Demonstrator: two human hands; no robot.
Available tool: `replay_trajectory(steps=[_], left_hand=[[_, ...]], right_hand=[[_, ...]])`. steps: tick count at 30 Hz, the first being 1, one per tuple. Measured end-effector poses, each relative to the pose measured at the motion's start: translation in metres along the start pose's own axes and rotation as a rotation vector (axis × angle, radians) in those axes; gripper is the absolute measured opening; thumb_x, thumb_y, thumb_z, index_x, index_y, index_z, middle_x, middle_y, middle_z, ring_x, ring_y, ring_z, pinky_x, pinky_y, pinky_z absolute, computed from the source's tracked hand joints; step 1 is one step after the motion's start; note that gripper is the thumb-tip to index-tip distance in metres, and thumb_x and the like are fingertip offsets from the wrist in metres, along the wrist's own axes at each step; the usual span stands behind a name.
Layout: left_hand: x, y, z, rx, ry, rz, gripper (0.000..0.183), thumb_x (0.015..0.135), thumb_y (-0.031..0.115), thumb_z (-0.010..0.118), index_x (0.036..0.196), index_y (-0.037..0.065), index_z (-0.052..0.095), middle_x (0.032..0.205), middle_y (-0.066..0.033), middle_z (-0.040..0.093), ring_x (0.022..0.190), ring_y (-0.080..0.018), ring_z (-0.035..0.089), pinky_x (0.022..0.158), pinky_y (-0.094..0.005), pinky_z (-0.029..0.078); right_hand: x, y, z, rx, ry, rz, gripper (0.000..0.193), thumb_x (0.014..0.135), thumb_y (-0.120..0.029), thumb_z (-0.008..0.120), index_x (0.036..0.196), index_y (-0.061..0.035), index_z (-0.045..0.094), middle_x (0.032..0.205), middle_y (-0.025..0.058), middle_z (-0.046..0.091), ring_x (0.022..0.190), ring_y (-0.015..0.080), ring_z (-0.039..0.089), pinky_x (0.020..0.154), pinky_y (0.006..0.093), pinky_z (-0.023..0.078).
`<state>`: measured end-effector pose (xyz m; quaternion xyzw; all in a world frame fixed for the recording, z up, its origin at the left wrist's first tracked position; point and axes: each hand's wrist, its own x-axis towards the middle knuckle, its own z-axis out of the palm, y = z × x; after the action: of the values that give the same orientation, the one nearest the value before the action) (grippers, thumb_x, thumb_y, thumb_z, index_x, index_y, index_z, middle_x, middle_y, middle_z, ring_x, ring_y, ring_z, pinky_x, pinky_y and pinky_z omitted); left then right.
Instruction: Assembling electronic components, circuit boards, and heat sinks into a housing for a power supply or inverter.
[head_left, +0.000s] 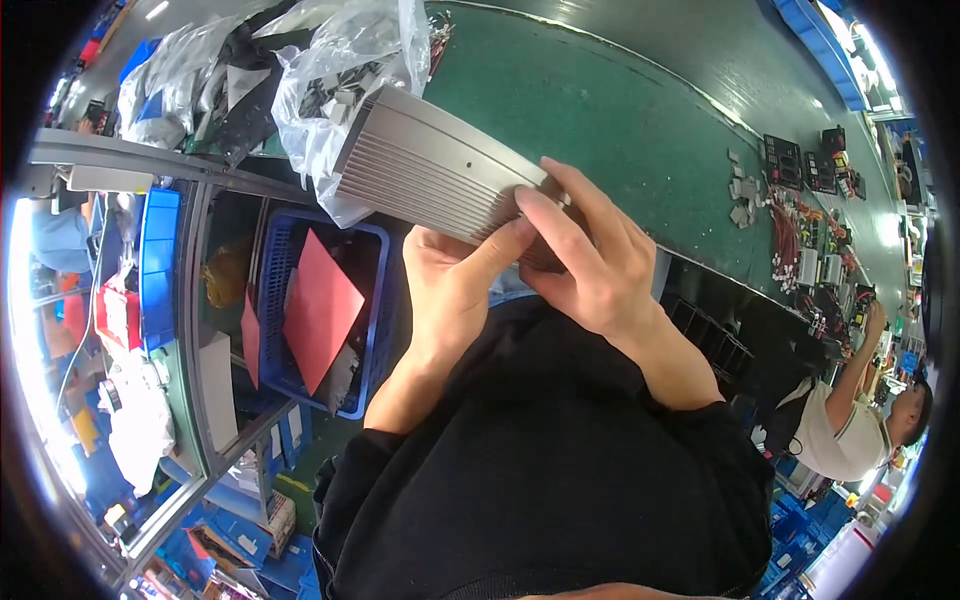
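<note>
A silver finned metal housing (440, 155), long and box-shaped, is held up at a tilt over the near edge of the green bench top. My left hand (450, 275) grips it from below, thumb lying along its ribbed side near the right end. Around that same end my right hand (595, 250) is closed, with the index finger and thumb pressed at the end face. What lies under the right fingertips is hidden. Just behind the housing's left end stands a clear plastic bag (340, 90) of small grey parts.
Below the bench at left sits a blue crate (375, 320) with pink sheets (322, 310). Small grey pieces (742, 190), wires (785, 240) and black modules (783, 162) lie on the bench at right. A co-worker (850, 430) in a light shirt reaches in at far right.
</note>
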<state>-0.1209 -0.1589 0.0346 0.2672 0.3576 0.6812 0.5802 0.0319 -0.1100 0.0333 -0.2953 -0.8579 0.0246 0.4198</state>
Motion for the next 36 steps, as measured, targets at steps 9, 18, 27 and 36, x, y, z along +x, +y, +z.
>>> replay_trajectory(steps=[9, 18, 27, 36], left_hand=[[0.016, -0.001, 0.02, 0.041, 0.039, -0.146, 0.027, 0.085, -0.003, 0.071, 0.113, -0.003, 0.068, 0.104, -0.0086, 0.071, 0.094, -0.0177, 0.068, 0.084, -0.0321, 0.055], [0.027, -0.027, 0.038, -0.245, -0.151, -0.27, 0.03, 0.071, -0.01, 0.069, 0.1, -0.002, 0.067, 0.094, -0.0059, 0.068, 0.089, -0.0166, 0.064, 0.075, -0.0304, 0.053], [0.027, -0.031, 0.041, -0.015, 0.017, 0.044, 0.021, 0.079, -0.005, 0.067, 0.1, -0.004, 0.064, 0.091, -0.0046, 0.066, 0.089, -0.0135, 0.063, 0.077, -0.0315, 0.054], [0.023, -0.02, 0.024, -0.06, 0.065, -0.229, 0.015, 0.09, 0.001, 0.071, 0.104, -0.003, 0.073, 0.094, -0.0071, 0.075, 0.084, -0.0138, 0.07, 0.074, -0.0274, 0.056]], right_hand=[[-0.006, 0.011, -0.001, 0.17, -0.014, 0.182, 0.068, 0.061, 0.006, 0.08, 0.125, -0.0055, 0.06, 0.131, 0.0224, 0.058, 0.11, 0.0372, 0.063, 0.088, 0.0416, 0.055], [-0.017, 0.01, -0.019, -0.01, 0.02, 0.175, 0.057, 0.081, -0.002, 0.072, 0.134, 0.0038, 0.053, 0.132, 0.0239, 0.057, 0.117, 0.0411, 0.059, 0.097, 0.046, 0.051], [-0.013, 0.025, -0.011, -0.065, 0.012, 0.144, 0.059, 0.084, -0.008, 0.077, 0.138, 0.0029, 0.053, 0.132, 0.0194, 0.058, 0.12, 0.0375, 0.059, 0.098, 0.0449, 0.05], [-0.014, 0.017, -0.007, -0.182, -0.064, 0.077, 0.054, 0.097, -0.03, 0.067, 0.136, 0.0061, 0.055, 0.131, 0.0202, 0.06, 0.118, 0.0376, 0.059, 0.099, 0.0438, 0.049]])
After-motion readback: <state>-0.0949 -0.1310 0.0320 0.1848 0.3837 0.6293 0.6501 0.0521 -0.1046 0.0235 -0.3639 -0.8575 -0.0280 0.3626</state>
